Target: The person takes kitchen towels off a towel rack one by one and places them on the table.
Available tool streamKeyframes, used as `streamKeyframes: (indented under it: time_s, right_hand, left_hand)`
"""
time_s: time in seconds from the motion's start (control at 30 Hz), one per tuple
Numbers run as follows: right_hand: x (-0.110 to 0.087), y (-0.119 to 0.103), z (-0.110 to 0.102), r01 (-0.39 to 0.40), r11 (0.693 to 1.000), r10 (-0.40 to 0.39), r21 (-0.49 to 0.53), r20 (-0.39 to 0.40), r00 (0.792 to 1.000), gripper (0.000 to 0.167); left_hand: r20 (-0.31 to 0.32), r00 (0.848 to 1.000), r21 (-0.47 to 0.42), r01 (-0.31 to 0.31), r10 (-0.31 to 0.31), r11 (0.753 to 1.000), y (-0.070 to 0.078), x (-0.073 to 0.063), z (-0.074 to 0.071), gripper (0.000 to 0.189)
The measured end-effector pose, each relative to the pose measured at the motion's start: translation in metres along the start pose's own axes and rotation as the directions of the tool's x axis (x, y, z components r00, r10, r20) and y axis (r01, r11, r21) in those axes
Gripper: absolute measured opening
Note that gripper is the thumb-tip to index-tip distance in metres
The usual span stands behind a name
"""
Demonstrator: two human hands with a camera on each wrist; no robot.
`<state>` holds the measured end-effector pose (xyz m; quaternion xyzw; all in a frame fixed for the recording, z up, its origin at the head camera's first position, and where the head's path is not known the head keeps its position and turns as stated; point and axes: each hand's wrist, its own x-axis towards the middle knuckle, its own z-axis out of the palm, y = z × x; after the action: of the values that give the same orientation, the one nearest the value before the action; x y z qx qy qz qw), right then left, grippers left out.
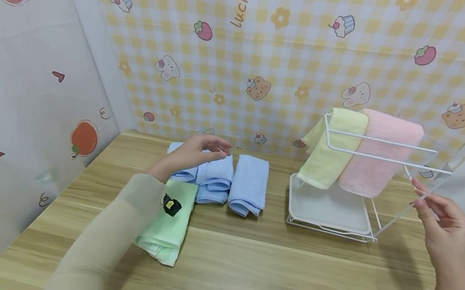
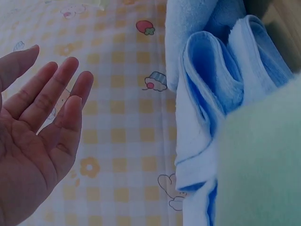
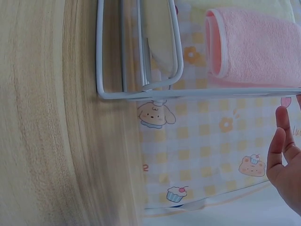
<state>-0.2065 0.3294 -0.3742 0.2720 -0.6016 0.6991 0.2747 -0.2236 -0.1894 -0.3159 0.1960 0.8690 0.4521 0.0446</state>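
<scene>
My left hand [image 1: 198,153] hovers with loose fingers above several folded blue towels [image 1: 216,174], holding nothing; the left wrist view shows its bare palm [image 2: 28,150]. A folded green towel [image 1: 165,233] lies under my left sleeve. At the right, a white wire rack [image 1: 387,159] carries a yellow towel [image 1: 330,162] and a pink towel [image 1: 381,153], draped side by side. My right hand [image 1: 448,229] holds the rack's slanted right post lightly with its fingertips; in the right wrist view the contact is partly cut off by the edge.
A white tray [image 1: 326,212] sits in the rack's base. Wooden tabletop [image 1: 264,274] stretches in front of the towels and rack. A checked cloth [image 1: 242,69] hangs behind, and a fruit-printed white sheet [image 1: 28,67] hangs at the left.
</scene>
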Motion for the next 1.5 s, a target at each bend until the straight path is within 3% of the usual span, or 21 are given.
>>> streamKeyframes:
  time_s: [0.2,0.6,1.0,1.07,1.33,1.5]
  right_hand:
    - [-0.001,0.000,0.001,-0.011,1.000,0.011,0.008,-0.024,1.000,0.017]
    - [-0.002,-0.002,0.001,-0.038,0.998,0.037,-0.040,-0.027,0.999,0.016]
    - [-0.001,-0.005,0.003,-0.043,0.994,0.040,-0.097,-0.034,0.999,0.015]
    - [-0.002,-0.005,0.003,-0.047,0.991,0.042,-0.126,-0.042,0.998,0.014]
    - [-0.001,-0.001,0.000,-0.011,1.000,0.011,-0.014,-0.001,1.000,0.017]
    - [0.002,-0.003,0.000,-0.003,0.993,0.003,-0.117,-0.003,1.000,0.016]
  left_hand:
    - [0.000,1.000,-0.087,0.010,-0.010,0.996,0.013,0.023,0.011,0.037]
    - [-0.027,0.999,-0.207,-0.037,0.032,0.978,0.039,0.067,0.026,0.036]
    - [-0.054,0.988,-0.132,-0.149,0.143,0.980,0.091,0.107,0.035,0.036]
    - [-0.052,0.988,-0.118,-0.152,0.147,0.981,0.100,0.113,0.037,0.036]
    - [-0.020,0.986,-0.086,-0.166,0.165,0.982,0.125,0.138,0.052,0.043]
    - [-0.002,0.990,-0.061,-0.142,0.143,0.988,0.140,0.149,0.063,0.050]
